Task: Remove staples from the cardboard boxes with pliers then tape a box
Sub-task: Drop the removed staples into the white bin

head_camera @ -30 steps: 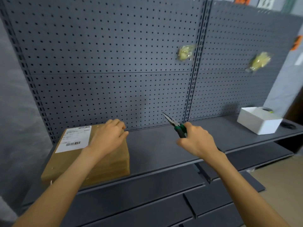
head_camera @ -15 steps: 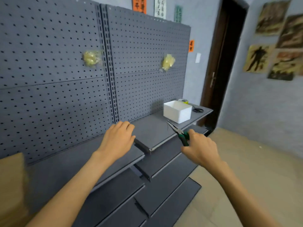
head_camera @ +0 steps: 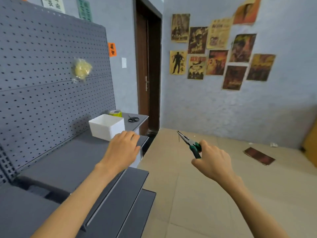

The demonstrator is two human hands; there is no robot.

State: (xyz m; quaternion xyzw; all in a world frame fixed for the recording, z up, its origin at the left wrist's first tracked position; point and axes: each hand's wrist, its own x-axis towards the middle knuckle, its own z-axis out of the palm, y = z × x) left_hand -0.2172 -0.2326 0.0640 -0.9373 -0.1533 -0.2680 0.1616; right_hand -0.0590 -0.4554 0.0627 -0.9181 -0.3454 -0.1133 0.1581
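My right hand (head_camera: 211, 161) grips green-handled needle-nose pliers (head_camera: 189, 143) out over the floor, jaws pointing up and left with a thin staple hanging from the tip. My left hand (head_camera: 122, 149) hovers empty over the grey shelf (head_camera: 65, 157), fingers loosely curled, just in front of a white plastic bin (head_camera: 107, 126). A yellow-green tape roll (head_camera: 116, 113) sits behind the bin, and black scissors (head_camera: 133, 119) lie at the shelf's far end. No cardboard box on the shelf is in view.
A grey pegboard (head_camera: 42, 83) with a hanging bag of yellow bits (head_camera: 81, 68) backs the shelf. Lower shelves (head_camera: 120, 194) step out below. A dark door (head_camera: 147, 74) stands beyond. Posters cover the right wall. A flat dark item (head_camera: 259, 155) lies on the tan floor.
The view has swung right, away from the labelled cardboard box, which has left the frame. Both hands travelled with it; my left hand came off the box, and the pliers stay gripped.
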